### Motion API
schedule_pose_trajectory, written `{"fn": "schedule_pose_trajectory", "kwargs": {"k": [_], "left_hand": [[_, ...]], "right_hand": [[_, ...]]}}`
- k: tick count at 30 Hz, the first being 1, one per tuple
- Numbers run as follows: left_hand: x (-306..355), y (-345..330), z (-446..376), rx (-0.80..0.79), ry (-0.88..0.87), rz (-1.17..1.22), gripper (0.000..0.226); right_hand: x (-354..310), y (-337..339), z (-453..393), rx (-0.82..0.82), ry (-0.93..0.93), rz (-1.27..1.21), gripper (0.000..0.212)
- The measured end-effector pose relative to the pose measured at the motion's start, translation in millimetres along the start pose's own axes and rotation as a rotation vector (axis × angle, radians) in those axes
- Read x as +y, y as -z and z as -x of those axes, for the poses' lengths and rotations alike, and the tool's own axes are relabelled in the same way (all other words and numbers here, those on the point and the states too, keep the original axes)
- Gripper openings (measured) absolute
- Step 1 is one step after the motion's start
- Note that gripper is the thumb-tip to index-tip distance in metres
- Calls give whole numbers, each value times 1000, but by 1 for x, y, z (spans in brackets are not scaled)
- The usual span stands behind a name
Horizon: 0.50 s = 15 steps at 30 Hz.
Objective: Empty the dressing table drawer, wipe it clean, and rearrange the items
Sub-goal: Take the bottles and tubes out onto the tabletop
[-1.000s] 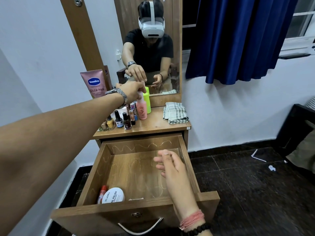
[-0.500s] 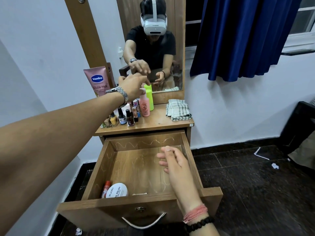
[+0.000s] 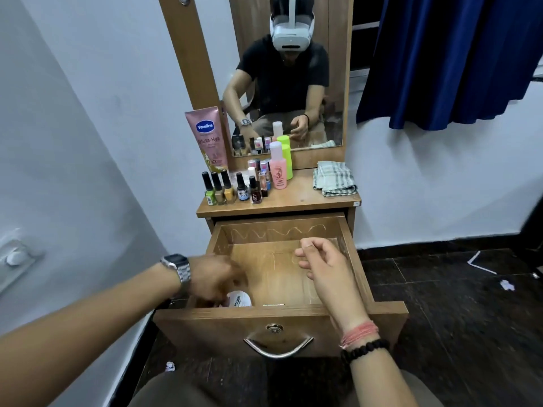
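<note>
**Tub left in the drawer**

Tub (image 3: 239,299) lies in the drawer's (image 3: 349,248) near-left corner, under the blurred left hand (image 3: 214,279); its finger state I cannot tell. Probably light, stiff, smooth: grip its rim. Right hand (image 3: 321,267) hovers, fingers loosely curled, empty.

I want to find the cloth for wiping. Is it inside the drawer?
No, the folded cloth lies on the tabletop, right of the bottles, not in the open drawer.
</note>
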<state>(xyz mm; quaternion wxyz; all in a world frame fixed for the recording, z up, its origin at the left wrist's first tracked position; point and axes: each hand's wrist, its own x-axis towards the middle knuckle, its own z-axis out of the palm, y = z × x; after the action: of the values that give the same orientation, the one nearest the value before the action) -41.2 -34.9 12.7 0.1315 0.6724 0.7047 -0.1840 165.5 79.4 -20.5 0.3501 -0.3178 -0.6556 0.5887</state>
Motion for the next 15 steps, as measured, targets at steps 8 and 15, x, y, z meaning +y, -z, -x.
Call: {"fn": "schedule_pose_trajectory", "kwargs": {"k": [8, 15], "left_hand": [[-11, -25, 1, -16, 114, -211, 42], [-13, -29, -1, -25, 186, -258, 40]], "right_hand": [[-1, 1, 1, -17, -4, 33, 12], [-2, 0, 2, -25, 9, 12, 12]]}}
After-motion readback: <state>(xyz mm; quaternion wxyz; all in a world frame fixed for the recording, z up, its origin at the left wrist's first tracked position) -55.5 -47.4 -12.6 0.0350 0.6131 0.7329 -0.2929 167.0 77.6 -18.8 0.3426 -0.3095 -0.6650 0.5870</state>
